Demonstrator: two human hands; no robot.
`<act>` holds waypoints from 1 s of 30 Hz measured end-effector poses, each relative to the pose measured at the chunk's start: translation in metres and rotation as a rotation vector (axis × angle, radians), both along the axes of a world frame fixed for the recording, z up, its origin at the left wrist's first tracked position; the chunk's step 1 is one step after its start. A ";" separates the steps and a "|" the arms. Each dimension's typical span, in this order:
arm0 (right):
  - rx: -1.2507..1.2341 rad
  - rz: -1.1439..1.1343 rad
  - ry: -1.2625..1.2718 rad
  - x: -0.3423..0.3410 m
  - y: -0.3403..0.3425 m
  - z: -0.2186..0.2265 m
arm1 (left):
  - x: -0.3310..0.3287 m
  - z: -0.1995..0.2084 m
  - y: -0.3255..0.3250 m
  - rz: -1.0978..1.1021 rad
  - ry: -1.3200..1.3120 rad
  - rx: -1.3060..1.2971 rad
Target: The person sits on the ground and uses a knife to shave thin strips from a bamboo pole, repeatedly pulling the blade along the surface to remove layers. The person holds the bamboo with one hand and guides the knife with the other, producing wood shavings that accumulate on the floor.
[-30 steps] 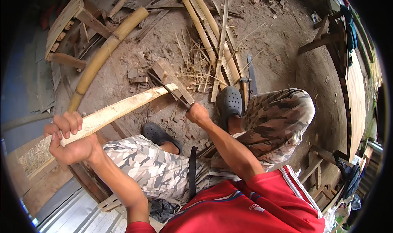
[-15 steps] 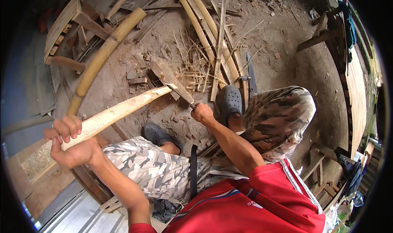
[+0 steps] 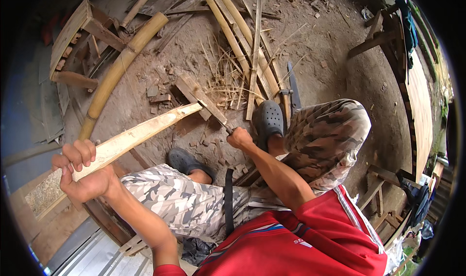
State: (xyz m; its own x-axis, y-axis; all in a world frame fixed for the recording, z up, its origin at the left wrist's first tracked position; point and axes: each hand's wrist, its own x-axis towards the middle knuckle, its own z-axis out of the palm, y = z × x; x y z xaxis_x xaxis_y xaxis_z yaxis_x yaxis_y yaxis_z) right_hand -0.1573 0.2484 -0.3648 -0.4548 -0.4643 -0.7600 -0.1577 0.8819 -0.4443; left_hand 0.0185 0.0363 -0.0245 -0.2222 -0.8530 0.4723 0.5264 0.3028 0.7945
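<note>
Stave Held in Left Grip, Blade Held in Right Grip at the Stave's Tip

Clock positions refer to the full view, with 12 at the top edge, unless another centre is stated.

Left hand: located between 8 and 9 o'clock. The forearm rises from the lower edge and points toward 10 o'clock. The grip is wrapped around the pale wooden stave, which passes between the curled fingers and the heel of the hand. The thumb is bent along the near side.

Stave: extends from the left hand toward 2 o'clock. The narrow far end lies above a wood block; whether the two touch cannot be determined.

Right hand: located near the centre. The elbow is bent and the forearm points toward 10 or 11 o'clock. The grip is fully curled around the handle of a bladed tool, with the knuckles uppermost. The blade extends toward 10 or 11 o'clock from the fist and meets the far end of the stave crosswise.

Surroundings: a grey clog is near the right hand, at its 2 o'clock. Thin shavings lie on the ground toward 12 o'clock. A bamboo pole lies at 10 o'clock, and split bamboo pieces lie at 12 o'clock.
</note>
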 end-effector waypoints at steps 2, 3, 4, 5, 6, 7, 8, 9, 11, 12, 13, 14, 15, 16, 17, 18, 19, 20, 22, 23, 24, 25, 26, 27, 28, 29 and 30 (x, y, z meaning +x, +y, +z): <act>-0.071 -0.029 0.018 0.009 -0.004 0.010 | -0.002 0.000 -0.002 -0.015 0.013 -0.008; -0.083 -0.026 0.019 0.014 -0.006 0.015 | -0.003 -0.001 -0.002 -0.017 0.010 -0.014; -0.093 -0.026 0.013 0.019 -0.007 0.020 | -0.002 -0.001 -0.001 -0.021 0.001 -0.017; -0.094 -0.023 0.014 0.018 -0.008 0.025 | -0.002 -0.001 0.000 -0.025 -0.009 -0.021; -0.095 -0.020 0.016 0.014 -0.008 0.029 | -0.003 -0.001 0.001 -0.017 -0.008 -0.022; -0.094 -0.024 0.018 0.013 -0.006 0.030 | -0.005 -0.001 0.003 -0.015 -0.006 -0.019; -0.115 -0.025 0.020 0.015 -0.005 0.029 | -0.006 -0.001 0.004 -0.013 -0.003 -0.017; -0.136 -0.027 0.021 0.017 -0.004 0.029 | -0.005 -0.002 0.003 -0.024 -0.005 -0.021; -0.225 0.009 0.027 0.023 -0.004 0.044 | 0.000 -0.006 0.000 -0.029 -0.010 -0.024; -0.295 0.043 0.032 0.030 -0.009 0.060 | 0.003 -0.008 -0.002 -0.023 -0.005 -0.010; -0.312 0.061 0.059 0.037 -0.015 0.073 | 0.010 -0.004 -0.001 -0.002 0.000 -0.004; -0.351 0.096 0.073 0.035 -0.018 0.080 | 0.012 -0.005 -0.003 0.001 0.009 0.002; -0.390 0.133 0.085 0.032 -0.020 0.085 | 0.014 -0.007 -0.005 0.000 0.001 -0.006; -0.429 0.163 0.098 0.031 -0.022 0.087 | 0.017 -0.008 -0.007 -0.007 -0.008 -0.013; -0.416 0.135 0.105 0.027 -0.018 0.073 | 0.017 -0.007 -0.009 -0.013 -0.019 -0.022; -0.291 0.102 0.151 0.023 -0.010 0.040 | 0.014 -0.004 -0.009 -0.018 -0.015 -0.014; -0.132 0.052 0.088 0.016 0.005 0.002 | 0.010 -0.002 -0.009 -0.028 -0.011 -0.001; 0.015 0.009 0.030 0.006 0.012 -0.020 | 0.008 0.001 -0.009 -0.029 0.000 0.002; -0.031 -0.017 0.027 0.000 0.009 -0.019 | 0.000 -0.001 -0.012 -0.024 -0.004 -0.010; -0.044 -0.009 0.014 0.001 0.009 -0.008 | 0.002 -0.003 -0.007 0.000 -0.018 -0.006; -0.005 -0.132 -0.116 0.009 -0.002 0.001 | 0.005 -0.003 -0.005 -0.009 -0.016 0.004; -0.096 -0.083 -0.097 0.022 -0.011 0.019 | 0.013 0.002 -0.003 -0.003 -0.011 0.000; -0.178 -0.074 -0.061 0.029 -0.013 0.032 | 0.007 -0.002 -0.007 -0.038 0.009 0.007; -0.279 -0.047 -0.034 0.038 -0.018 0.049 | 0.006 -0.003 -0.007 -0.034 0.015 -0.001; -0.379 -0.025 -0.009 0.045 -0.024 0.066 | 0.004 -0.004 -0.005 -0.035 0.018 -0.008; -0.436 0.012 0.000 0.047 -0.030 0.087 | 0.005 -0.005 -0.004 -0.028 0.018 -0.014; -0.491 0.046 0.010 0.047 -0.035 0.109 | 0.008 -0.007 -0.004 -0.062 0.013 -0.035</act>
